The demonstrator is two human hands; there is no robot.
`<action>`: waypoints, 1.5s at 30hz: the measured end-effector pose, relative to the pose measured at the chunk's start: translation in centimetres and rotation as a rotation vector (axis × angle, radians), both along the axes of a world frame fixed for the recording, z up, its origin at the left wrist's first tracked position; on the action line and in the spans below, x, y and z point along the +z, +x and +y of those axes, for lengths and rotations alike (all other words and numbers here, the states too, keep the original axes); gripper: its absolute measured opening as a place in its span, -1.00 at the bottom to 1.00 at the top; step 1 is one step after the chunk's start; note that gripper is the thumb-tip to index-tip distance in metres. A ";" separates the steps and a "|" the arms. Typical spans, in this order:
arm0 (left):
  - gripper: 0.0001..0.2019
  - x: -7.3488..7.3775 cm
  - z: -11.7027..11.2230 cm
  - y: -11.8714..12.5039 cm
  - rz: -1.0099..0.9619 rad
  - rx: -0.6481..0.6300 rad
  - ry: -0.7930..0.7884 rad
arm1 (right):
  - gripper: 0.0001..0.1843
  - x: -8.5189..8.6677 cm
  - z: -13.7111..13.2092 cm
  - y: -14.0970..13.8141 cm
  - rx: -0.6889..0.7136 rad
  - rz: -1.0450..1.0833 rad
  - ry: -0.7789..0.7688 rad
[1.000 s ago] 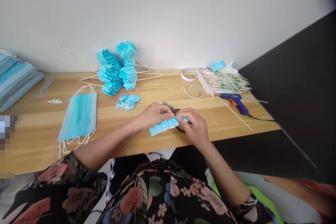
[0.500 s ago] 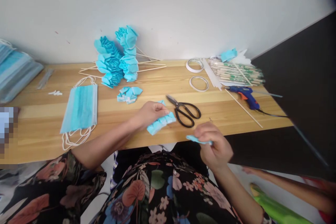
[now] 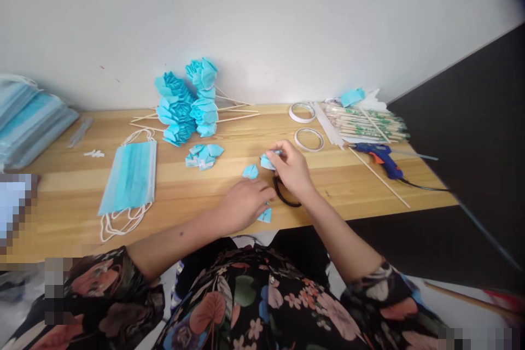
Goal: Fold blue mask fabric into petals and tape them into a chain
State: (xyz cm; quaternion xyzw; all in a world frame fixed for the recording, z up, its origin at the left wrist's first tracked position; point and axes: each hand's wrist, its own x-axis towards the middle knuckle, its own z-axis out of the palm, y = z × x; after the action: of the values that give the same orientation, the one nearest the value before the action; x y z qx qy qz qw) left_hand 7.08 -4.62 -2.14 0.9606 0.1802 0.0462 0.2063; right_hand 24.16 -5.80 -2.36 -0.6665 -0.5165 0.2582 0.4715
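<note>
Your right hand (image 3: 290, 167): thumb and forefinger pinching one blue piece (image 3: 268, 162) over the table (image 3: 197, 191), beyond the visible black scissors handle (image 3: 280, 195). Free end of the piece points to your left; long axis roughly crosswise, far end hidden by your fingers. Your left hand (image 3: 248, 202): fingers bent, close together; a blue strip (image 3: 265, 215) shows below them, its grip and full axis impossible to tell. One loose blue scrap (image 3: 250, 171): on the table, between your hands and the blue pile (image 3: 204, 157).

Left hand (image 3: 246, 202) palm down, fingers (image 3: 267, 194) curled; right hand (image 3: 293, 172) ahead, pinching.
</note>
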 end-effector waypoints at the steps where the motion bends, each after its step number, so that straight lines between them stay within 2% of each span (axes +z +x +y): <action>1: -0.78 -0.1 0.0 0.0 -0.004 -0.022 0.048 | -0.81 -0.2 1.2 -0.1 0.017 -0.053 0.009; 4: -0.74 -0.3 0.2 0.1 -0.037 -0.053 0.083 | -0.65 -0.6 3.7 -0.2 0.068 -0.156 -0.013; 8: -0.66 -0.3 0.5 -0.1 -0.034 -0.060 0.034 | -0.45 -0.7 4.7 -0.1 0.154 -0.160 -0.055; 13: -0.82 -0.5 0.4 -0.2 -0.020 -0.073 0.161 | -0.41 0.2 4.6 0.3 0.184 -0.267 -0.065; 16: -0.84 -0.7 0.3 -0.3 -0.030 -0.058 0.161 | -0.43 1.4 3.1 0.6 0.151 -0.367 -0.007; 19: -0.82 -0.7 0.3 -0.6 -0.127 0.036 0.078 | -0.57 2.4 -0.4 0.9 0.106 -0.451 0.087; 22: -0.77 -0.6 0.5 -0.9 -0.288 0.137 0.019 | -0.65 2.6 -4.5 1.0 0.143 -0.249 -0.040; 25: -0.73 -0.2 0.6 -1.0 -0.380 0.173 0.028 | -0.57 1.9 -7.2 0.7 0.211 0.046 -0.187; 27: -0.72 0.0 0.5 -0.9 -0.408 0.164 0.050 | -0.51 1.4 -7.8 0.4 0.263 0.205 -0.227; 30: -0.71 -0.1 0.2 -0.7 -0.436 0.148 0.033 | -0.46 0.5 -7.8 -0.3 0.284 0.284 -0.212; 32: -0.72 -0.2 0.0 -0.6 -0.473 0.166 -0.084 | -0.46 0.0 -7.6 -0.6 0.263 0.252 -0.196; 34: -0.75 0.1 0.4 -0.8 -0.536 0.217 -0.299 | -0.47 -0.4 -7.7 -0.7 0.241 0.184 -0.192; 36: -0.79 1.2 1.6 -1.3 -0.626 0.301 -0.516 | -0.48 -0.6 -8.1 -0.5 0.218 0.118 -0.197; 37: -0.80 2.1 2.6 -1.6 -0.685 0.361 -0.558 | -0.49 -0.7 -8.3 -0.4 0.206 0.094 -0.198; 40: -0.87 6.3 6.3 -3.0 -0.983 0.522 -0.494 | -0.54 -0.7 -8.9 0.4 0.171 0.067 -0.202; 42: -0.82 9.7 8.3 -3.6 -1.251 0.501 -0.394 | -0.58 -0.7 -9.1 0.8 0.153 0.091 -0.202; 45: -0.73 13.6 9.5 -3.6 -1.540 0.341 -0.274 | -0.60 -1.0 -8.9 1.3 0.134 0.150 -0.189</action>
State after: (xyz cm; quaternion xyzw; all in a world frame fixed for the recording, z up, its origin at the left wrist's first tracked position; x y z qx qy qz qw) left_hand 3.52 4.90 11.48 0.5841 0.1355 0.7049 0.3789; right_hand 25.41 -14.66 -3.34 -0.6508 -0.4965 0.3856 0.4258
